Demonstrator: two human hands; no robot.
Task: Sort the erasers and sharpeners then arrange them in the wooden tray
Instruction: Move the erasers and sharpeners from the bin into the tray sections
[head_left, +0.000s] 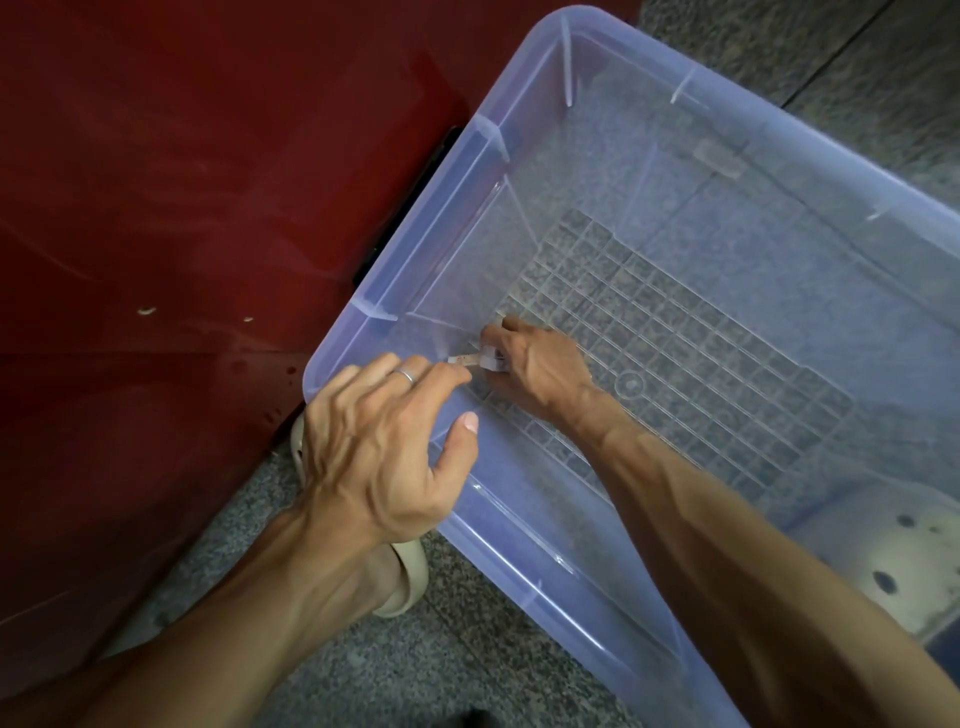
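Head view: two bare hands low in a plastic bin, seen from above.
Right hand: deep inside the bin at its near-left corner, fingers curled round a small pale block, blurred, either an eraser or a sharpener; I cannot tell which.
Left hand: over the bin's rim, fingers bent, tips pinching a small whitish piece that touches the block; thumb sticks out free; a plain metal ring on one finger.
Bin: translucent bluish plastic, rounded corners, smooth walls, floor moulded in a square grid.
Floor: speckled grey stone under the bin.
Red surface: glossy, dark, left of the bin, touching its side.
Sandal: beige, rounded, beneath the left wrist.
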